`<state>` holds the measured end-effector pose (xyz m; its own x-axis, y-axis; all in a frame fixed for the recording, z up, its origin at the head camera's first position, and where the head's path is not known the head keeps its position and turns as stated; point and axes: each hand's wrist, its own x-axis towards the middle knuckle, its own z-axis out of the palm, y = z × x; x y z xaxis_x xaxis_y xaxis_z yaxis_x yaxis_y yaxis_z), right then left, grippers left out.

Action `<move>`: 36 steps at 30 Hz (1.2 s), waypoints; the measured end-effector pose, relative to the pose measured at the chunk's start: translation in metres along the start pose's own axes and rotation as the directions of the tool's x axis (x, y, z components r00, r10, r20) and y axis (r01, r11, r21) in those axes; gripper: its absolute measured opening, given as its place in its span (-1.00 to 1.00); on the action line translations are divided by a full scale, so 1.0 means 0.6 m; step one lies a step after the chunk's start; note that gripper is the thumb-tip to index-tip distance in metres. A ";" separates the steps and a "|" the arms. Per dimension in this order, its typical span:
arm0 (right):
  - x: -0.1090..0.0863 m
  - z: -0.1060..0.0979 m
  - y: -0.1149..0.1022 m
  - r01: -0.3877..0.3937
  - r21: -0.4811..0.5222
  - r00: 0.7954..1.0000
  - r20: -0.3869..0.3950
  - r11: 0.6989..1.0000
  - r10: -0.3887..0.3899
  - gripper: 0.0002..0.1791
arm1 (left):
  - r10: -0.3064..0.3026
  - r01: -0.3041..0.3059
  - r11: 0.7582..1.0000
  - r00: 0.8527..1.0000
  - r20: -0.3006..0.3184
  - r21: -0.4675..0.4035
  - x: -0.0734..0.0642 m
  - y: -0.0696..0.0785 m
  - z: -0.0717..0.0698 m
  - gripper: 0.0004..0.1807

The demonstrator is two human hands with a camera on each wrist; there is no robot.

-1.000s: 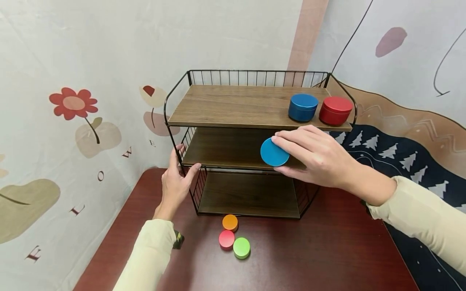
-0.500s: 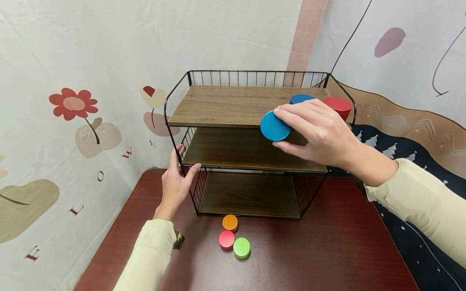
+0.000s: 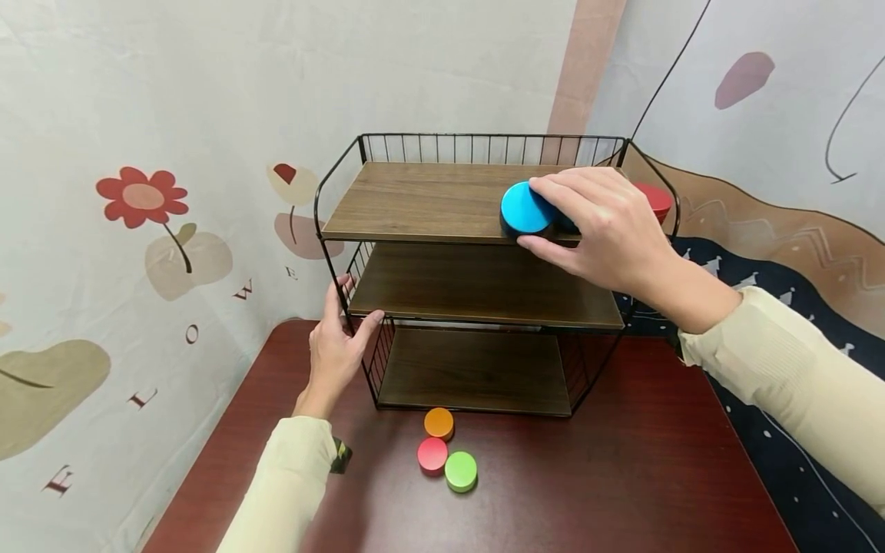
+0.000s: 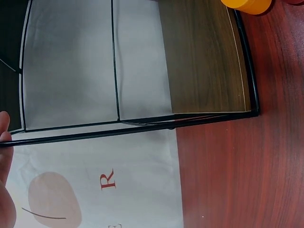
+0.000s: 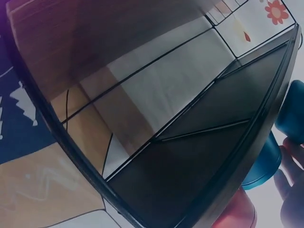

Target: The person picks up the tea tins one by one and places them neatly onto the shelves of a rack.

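Observation:
My right hand (image 3: 608, 230) pinches a bright blue round tin (image 3: 527, 206) between thumb and fingers, at the front edge of the rack's top shelf (image 3: 422, 196). Just behind the fingers stands a darker blue tin (image 5: 266, 164), mostly hidden in the head view. To its right is a red tin (image 3: 655, 201), partly covered by the hand. My left hand (image 3: 335, 349) grips the left side of the black wire rack at the middle shelf (image 3: 477, 284), thumb on the shelf's front edge. In the left wrist view its fingers (image 4: 4, 156) lie by the black rail.
On the reddish table (image 3: 588, 491), in front of the bottom shelf (image 3: 477, 369), sit three small round tins: orange (image 3: 439, 423), pinkish red (image 3: 432, 455) and green (image 3: 461, 471). A printed cloth (image 3: 442, 69) hangs behind the rack.
My right hand has raised the bright blue tin from in front of the middle shelf to the top shelf's front edge, now covering the darker blue tin. The left hand keeps its grip.

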<state>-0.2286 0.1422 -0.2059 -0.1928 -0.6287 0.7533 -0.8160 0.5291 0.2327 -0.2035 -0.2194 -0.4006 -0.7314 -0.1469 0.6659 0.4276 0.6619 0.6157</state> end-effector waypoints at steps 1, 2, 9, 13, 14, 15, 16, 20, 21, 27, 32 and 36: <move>0.001 0.002 0.000 -0.013 -0.001 1.000 -0.001 1.000 0.013 -0.33 | -0.001 0.001 1.000 1.000 0.001 0.000 0.000 0.000 0.000 -0.19; 0.001 0.003 0.000 -0.024 0.001 1.000 -0.004 1.000 0.024 -0.34 | -0.001 0.001 1.000 1.000 0.002 0.001 0.000 0.000 0.000 -0.18; 0.012 0.012 -0.002 -0.104 -0.010 0.994 0.033 0.994 0.105 -0.38 | 0.003 -0.003 1.000 1.000 -0.004 0.005 0.000 0.001 -0.001 -0.19; 0.017 0.014 -0.004 -0.154 -0.030 0.986 0.064 0.988 0.156 -0.41 | -0.007 0.007 1.000 1.000 0.001 -0.003 -0.001 0.000 -0.001 -0.19; 0.017 0.014 -0.004 -0.162 -0.035 0.984 0.070 0.986 0.164 -0.42 | -0.008 0.008 1.000 1.000 0.001 -0.004 -0.001 -0.001 -0.001 -0.19; 0.018 0.014 -0.003 -0.166 -0.042 0.983 0.077 0.985 0.169 -0.42 | -0.008 0.008 1.000 1.000 -0.001 -0.004 -0.001 -0.001 -0.001 -0.19; 0.017 0.014 -0.002 -0.170 -0.049 0.981 0.084 0.984 0.174 -0.42 | -0.007 0.007 1.000 1.000 -0.001 -0.003 -0.001 -0.001 -0.001 -0.19; 0.016 0.013 0.000 -0.201 -0.061 0.970 0.129 0.978 0.208 -0.43 | -0.007 0.007 1.000 1.000 0.000 0.001 -0.001 -0.002 0.000 -0.19; 0.016 0.013 0.001 -0.209 -0.062 0.966 0.142 0.976 0.216 -0.43 | -0.008 0.008 1.000 1.000 0.002 0.000 -0.001 -0.002 0.000 -0.19; 0.016 0.013 0.002 -0.223 -0.074 0.957 0.173 0.972 0.232 -0.42 | -0.013 0.013 1.000 1.000 0.003 -0.003 -0.001 -0.002 0.000 -0.19; 0.016 0.013 0.002 -0.206 -0.064 0.967 0.140 0.976 0.213 -0.42 | -0.008 0.008 1.000 1.000 0.000 0.004 -0.001 -0.001 -0.001 -0.19; 0.013 0.007 -0.002 -0.179 -0.031 0.981 0.076 0.983 0.181 -0.39 | -0.003 0.003 1.000 1.000 -0.001 0.006 -0.001 0.001 -0.001 -0.19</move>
<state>-0.2316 0.1345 -0.2029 -0.3782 -0.5644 0.7337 -0.7513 0.6502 0.1129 -0.2027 -0.2192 -0.4002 -0.7323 -0.1494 0.6644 0.4225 0.6656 0.6153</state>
